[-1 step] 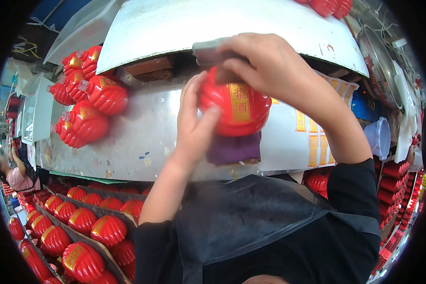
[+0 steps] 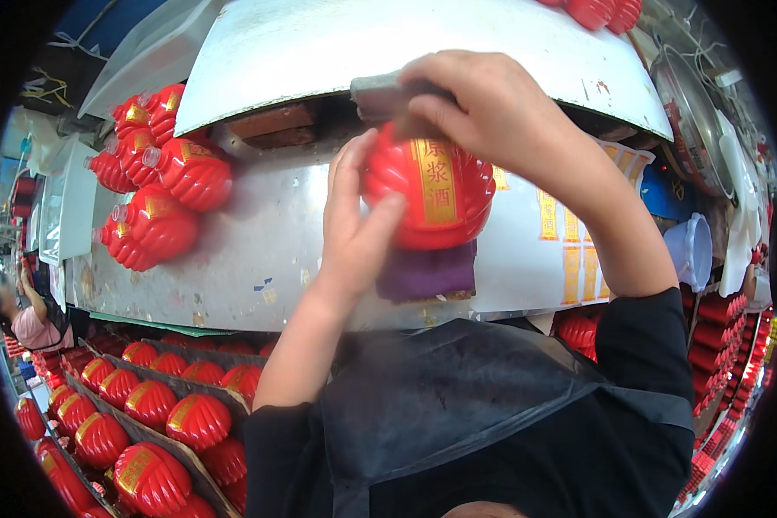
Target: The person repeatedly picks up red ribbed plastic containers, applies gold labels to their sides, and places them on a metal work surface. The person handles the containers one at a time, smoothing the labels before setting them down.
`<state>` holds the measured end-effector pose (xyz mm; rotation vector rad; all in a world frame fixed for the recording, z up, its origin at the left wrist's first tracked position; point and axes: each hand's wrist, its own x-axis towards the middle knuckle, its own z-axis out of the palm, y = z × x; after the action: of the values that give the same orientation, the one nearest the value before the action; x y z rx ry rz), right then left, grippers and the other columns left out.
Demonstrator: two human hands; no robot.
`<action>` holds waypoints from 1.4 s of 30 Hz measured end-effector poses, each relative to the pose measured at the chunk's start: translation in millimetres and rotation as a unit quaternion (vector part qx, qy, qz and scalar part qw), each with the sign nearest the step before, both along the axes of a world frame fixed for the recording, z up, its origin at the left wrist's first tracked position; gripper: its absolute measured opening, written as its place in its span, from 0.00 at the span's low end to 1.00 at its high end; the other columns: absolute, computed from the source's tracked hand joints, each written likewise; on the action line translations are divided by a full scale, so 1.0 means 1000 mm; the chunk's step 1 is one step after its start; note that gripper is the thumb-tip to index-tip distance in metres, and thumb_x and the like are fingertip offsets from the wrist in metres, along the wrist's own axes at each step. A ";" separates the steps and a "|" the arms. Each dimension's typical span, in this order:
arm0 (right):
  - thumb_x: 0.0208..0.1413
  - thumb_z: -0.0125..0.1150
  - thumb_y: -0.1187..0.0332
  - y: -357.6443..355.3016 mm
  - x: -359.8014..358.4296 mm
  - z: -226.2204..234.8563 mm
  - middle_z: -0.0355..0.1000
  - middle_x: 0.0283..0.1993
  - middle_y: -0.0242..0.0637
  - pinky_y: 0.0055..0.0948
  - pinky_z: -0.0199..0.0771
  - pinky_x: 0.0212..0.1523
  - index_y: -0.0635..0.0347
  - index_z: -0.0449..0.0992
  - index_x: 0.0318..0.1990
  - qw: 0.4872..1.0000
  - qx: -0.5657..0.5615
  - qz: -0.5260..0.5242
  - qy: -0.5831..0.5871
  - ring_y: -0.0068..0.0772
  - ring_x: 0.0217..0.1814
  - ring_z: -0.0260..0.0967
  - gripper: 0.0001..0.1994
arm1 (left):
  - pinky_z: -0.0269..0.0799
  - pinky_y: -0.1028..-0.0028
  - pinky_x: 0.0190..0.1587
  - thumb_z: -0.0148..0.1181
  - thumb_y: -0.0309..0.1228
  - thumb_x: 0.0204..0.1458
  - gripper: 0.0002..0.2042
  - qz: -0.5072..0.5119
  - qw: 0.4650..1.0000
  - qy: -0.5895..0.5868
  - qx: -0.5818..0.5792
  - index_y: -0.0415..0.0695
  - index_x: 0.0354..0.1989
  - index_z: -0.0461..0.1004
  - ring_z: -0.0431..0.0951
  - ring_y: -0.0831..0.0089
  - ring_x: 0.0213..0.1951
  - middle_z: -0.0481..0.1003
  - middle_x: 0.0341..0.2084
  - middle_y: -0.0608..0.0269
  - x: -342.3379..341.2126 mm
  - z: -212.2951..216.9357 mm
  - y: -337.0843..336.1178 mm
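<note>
A round, ribbed red bottle [image 2: 470, 211] rests on a folded purple cloth [image 2: 427, 276] on the metal worktable. My left hand [image 2: 354, 207] grips its left side, thumb over the front and fingers along the edge. Down its front runs a gold label strip [image 2: 439, 186] with red writing. My right hand [image 2: 479, 95] is closed over the label's upper end, fingers bent around something small and brownish, too blurred to name. Behind the bottle, beside my right fingertips, sits a grey block-like pad [image 2: 375, 95]. My right hand hides the bottle's far end.
Several red bottles [image 2: 190, 173] lie at the left of the worktable [image 2: 268, 250]. Sheets of gold labels [image 2: 570, 276] lie at right, near a white bucket [image 2: 689, 250]. A white raised board [image 2: 388, 43] spans the back. Crates of red bottles [image 2: 151, 475] stand lower left; a person [image 2: 39, 315] is far left.
My right hand has shifted slightly up and away along the label, uncovering more of its upper writing. My left hand keeps its place on the bottle.
</note>
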<state>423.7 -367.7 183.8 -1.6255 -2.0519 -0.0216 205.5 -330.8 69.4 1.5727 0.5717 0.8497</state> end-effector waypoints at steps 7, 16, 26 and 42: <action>0.60 0.67 0.78 -0.034 -0.004 -0.010 0.82 0.41 0.44 0.30 0.83 0.44 0.66 0.81 0.52 0.984 0.055 0.004 0.170 0.35 0.42 0.83 0.13 | 0.61 0.60 0.71 0.62 0.33 0.52 0.34 0.005 0.999 0.019 0.048 0.36 0.69 0.64 0.65 0.56 0.68 0.64 0.65 0.48 0.003 0.003 0.010; 0.60 0.64 0.71 -0.006 0.021 -0.050 0.80 0.44 0.51 0.42 0.80 0.48 0.63 0.80 0.51 0.988 0.105 -0.065 0.092 0.56 0.45 0.79 0.13 | 0.70 0.64 0.64 0.71 0.32 0.51 0.35 -0.029 0.997 0.041 -0.062 0.35 0.64 0.58 0.72 0.65 0.58 0.69 0.55 0.52 0.027 0.026 0.021; 0.59 0.68 0.77 -0.029 0.013 -0.006 0.82 0.41 0.41 0.29 0.84 0.45 0.63 0.81 0.49 0.977 0.036 0.029 0.207 0.37 0.41 0.84 0.11 | 0.71 0.63 0.66 0.76 0.31 0.44 0.47 -0.105 0.985 0.042 -0.134 0.38 0.72 0.53 0.73 0.63 0.62 0.69 0.63 0.46 0.031 0.051 0.031; 0.55 0.70 0.75 -0.040 -0.008 0.004 0.80 0.40 0.41 0.35 0.84 0.40 0.59 0.78 0.51 0.990 0.133 0.049 -0.015 0.44 0.39 0.81 0.16 | 0.71 0.64 0.64 0.74 0.31 0.43 0.38 -0.064 0.996 0.040 -0.044 0.36 0.67 0.66 0.76 0.64 0.60 0.75 0.58 0.53 0.027 0.064 0.004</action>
<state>416.1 -407.5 188.3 -1.3679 -2.0490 -0.2748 232.1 -327.1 133.5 1.5518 0.5521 0.6591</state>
